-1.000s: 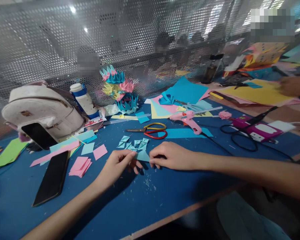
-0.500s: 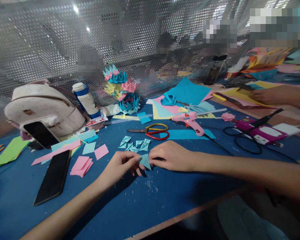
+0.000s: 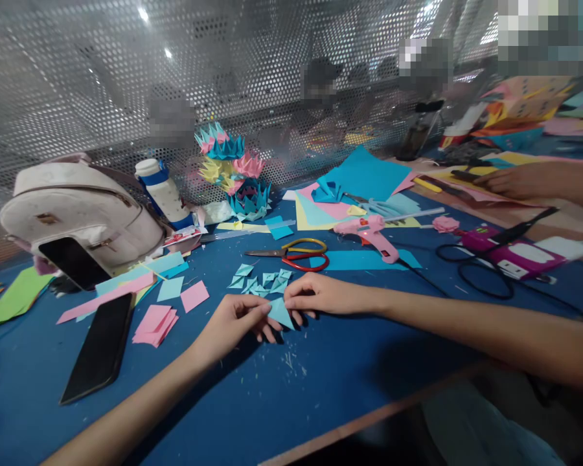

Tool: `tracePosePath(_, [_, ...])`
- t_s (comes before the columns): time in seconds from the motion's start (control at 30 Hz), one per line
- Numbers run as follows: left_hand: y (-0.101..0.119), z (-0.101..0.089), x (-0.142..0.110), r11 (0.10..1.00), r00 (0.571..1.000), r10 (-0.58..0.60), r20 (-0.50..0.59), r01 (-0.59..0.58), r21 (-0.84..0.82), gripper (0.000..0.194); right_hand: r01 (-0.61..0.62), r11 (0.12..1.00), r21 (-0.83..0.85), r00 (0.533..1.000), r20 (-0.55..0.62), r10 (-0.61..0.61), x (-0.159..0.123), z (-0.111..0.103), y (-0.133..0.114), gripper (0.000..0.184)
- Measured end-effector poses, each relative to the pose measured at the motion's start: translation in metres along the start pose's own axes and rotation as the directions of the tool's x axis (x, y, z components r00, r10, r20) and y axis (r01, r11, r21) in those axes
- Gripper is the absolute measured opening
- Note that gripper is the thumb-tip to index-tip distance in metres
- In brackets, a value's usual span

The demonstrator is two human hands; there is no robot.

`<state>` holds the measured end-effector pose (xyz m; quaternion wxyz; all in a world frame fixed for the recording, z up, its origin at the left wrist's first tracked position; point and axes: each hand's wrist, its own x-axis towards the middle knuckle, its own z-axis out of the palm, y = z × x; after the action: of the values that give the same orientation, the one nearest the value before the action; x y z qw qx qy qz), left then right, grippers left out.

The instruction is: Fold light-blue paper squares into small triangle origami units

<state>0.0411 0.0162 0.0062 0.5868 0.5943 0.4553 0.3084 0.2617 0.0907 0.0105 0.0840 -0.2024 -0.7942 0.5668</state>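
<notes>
Pinching a light-blue paper triangle (image 3: 281,313), left hand (image 3: 238,322) and right hand (image 3: 320,294) together; far left, backpack badge (image 3: 47,219) too small to read.

Dimmish light, soft shadows (image 3: 408,353), seemingly some edge blur

No readable text or labels anywhere.

Smooth, matt paper triangle (image 3: 281,312)
</notes>
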Motion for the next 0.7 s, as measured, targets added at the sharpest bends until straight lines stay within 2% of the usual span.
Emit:
tracePosePath(0.17, [-0.002, 0.005, -0.003, 1.000, 0.999, 0.017, -0.042, -0.018, -0.025, 0.050, -0.014, 0.995, 0.098, 0.999, 0.050, 0.010, 0.001, -0.004, 0.007, 0.028])
tracePosePath(0.43, [-0.005, 0.009, -0.003, 0.998, 0.991, 0.032, -0.133, -0.039, -0.045, 0.047, 0.000, 0.995, 0.100, 0.994, 0.111, -0.011, -0.002, -0.007, 0.003, 0.025])
tracePosePath(0.53, [-0.008, 0.011, -0.002, 0.998, 0.983, 0.031, -0.183, -0.042, -0.057, 0.046, 0.019, 0.998, 0.052, 0.998, 0.054, -0.021, -0.001, -0.003, 0.005, 0.024])
tracePosePath(0.7, [-0.011, 0.018, -0.002, 0.997, 0.971, 0.007, -0.240, -0.026, -0.076, 0.043, 0.064, 0.996, -0.055, 0.981, -0.180, -0.073, 0.001, 0.008, 0.010, 0.021])
